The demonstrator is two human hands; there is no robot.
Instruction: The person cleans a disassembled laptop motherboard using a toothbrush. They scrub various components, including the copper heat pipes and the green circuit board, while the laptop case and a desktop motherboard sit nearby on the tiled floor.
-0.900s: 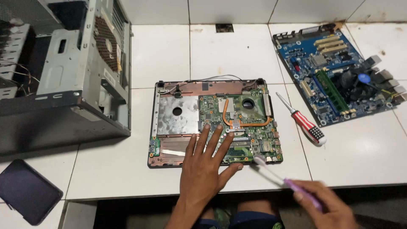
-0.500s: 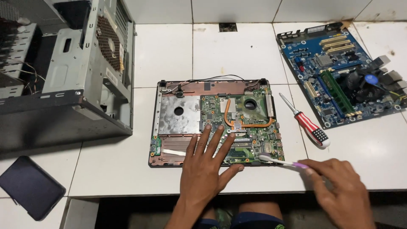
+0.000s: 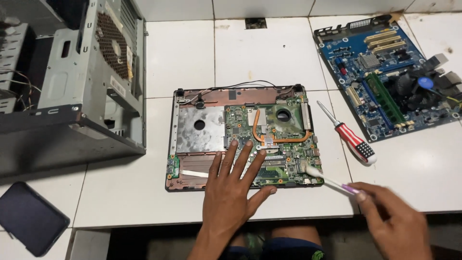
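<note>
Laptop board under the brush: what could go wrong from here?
1. The left hand lies flat on the bare laptop board; pressing on it could bend small parts or pass static to them.
2. The brush in the right hand works at the board's right edge; its bristles might snag a connector there.
3. The screwdriver lies loose close beside the laptop; a sweep of the right hand could knock it away.
</note>
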